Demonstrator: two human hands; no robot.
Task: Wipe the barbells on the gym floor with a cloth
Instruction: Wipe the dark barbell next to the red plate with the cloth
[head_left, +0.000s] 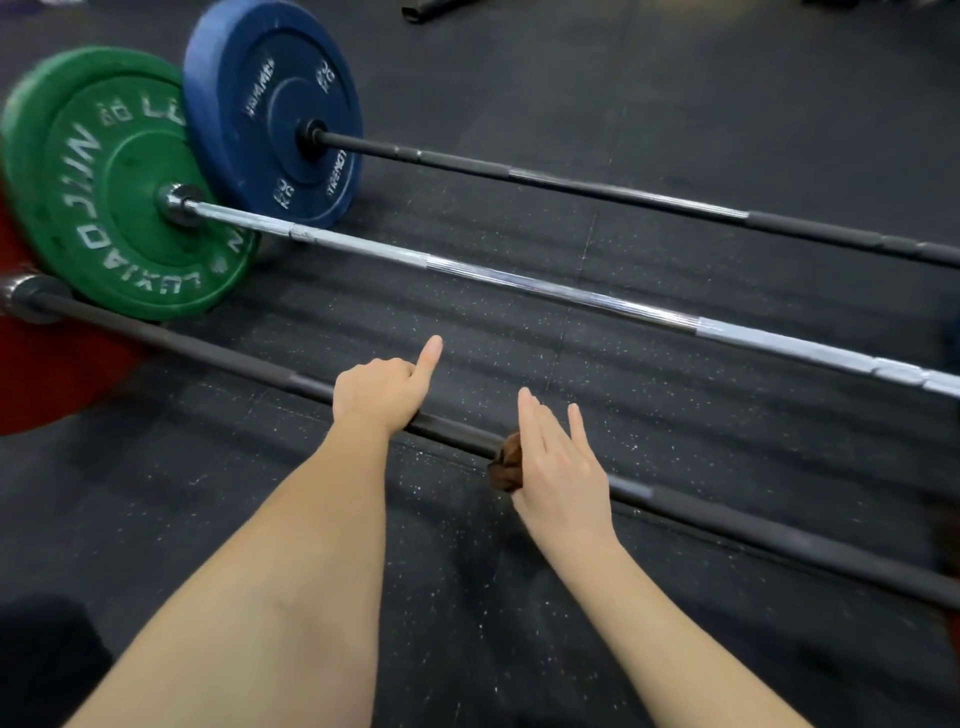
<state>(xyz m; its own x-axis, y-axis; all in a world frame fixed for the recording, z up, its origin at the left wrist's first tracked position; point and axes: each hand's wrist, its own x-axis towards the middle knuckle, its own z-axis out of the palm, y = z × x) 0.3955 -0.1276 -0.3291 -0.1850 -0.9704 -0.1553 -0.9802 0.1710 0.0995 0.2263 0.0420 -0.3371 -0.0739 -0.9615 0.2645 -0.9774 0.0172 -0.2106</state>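
The fingers (535, 426) of the right hand (561, 467) are lying straight and slightly spread, pressing a bunched brown cloth (506, 465) against the nearest black barbell (727, 525); its thumb is hidden. The left hand (379, 395) is wrapping its fingers (363, 371) round the same bar just beside the cloth, thumb sticking up, probably steadying the bar against rolling on the rubber floor (519, 597). Beyond, the chrome barbell (519, 283) and the far black barbell (571, 184) are waiting, carrying a green plate (104, 208) and a blue plate (260, 78).
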